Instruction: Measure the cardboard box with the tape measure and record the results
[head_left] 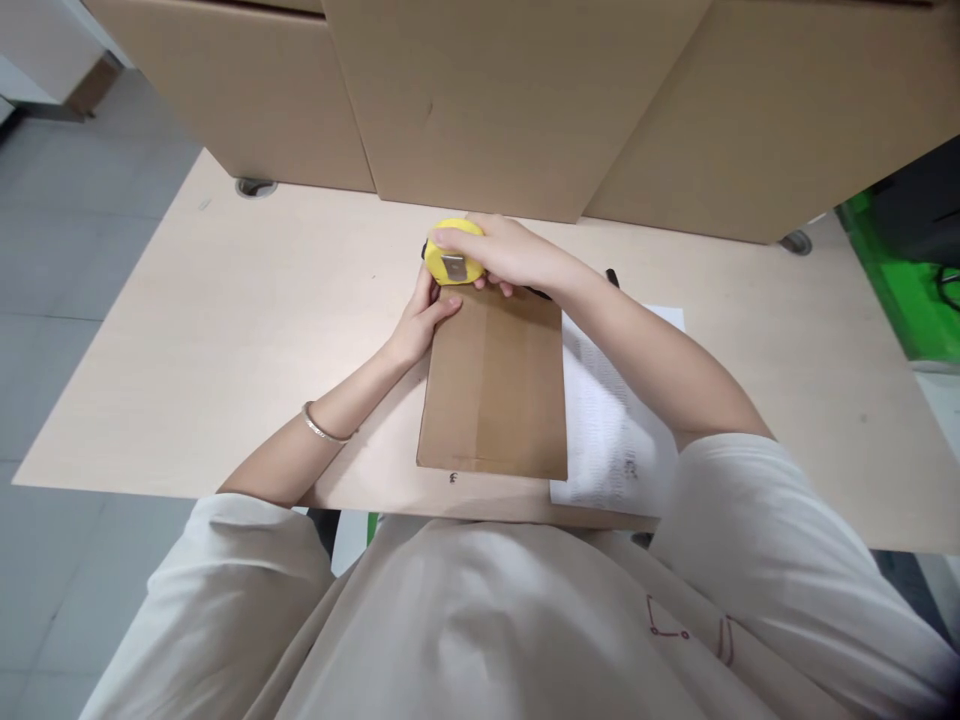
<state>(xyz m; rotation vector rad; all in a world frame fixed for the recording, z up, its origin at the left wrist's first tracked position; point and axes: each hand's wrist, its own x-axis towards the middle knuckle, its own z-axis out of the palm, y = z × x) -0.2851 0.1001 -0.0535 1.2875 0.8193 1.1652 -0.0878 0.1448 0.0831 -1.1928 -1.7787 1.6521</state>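
My right hand (510, 255) is wrapped over a yellow tape measure (452, 258) with a metal clip, held at the far left corner of a flat brown cardboard box (495, 385) that lies on the desk. Just below the tape measure, my left hand (420, 325) rests at the box's far left edge with its fingers curled and pinched together; what they hold is hidden. A thin bracelet (324, 430) circles my left wrist.
A printed white sheet (619, 430) lies under the box's right side. A dark pen-like object (611, 277) pokes out behind my right forearm. Large cardboard boxes (510, 100) stand along the pale wooden desk's (225, 340) far edge. A green item (900, 290) sits at the right.
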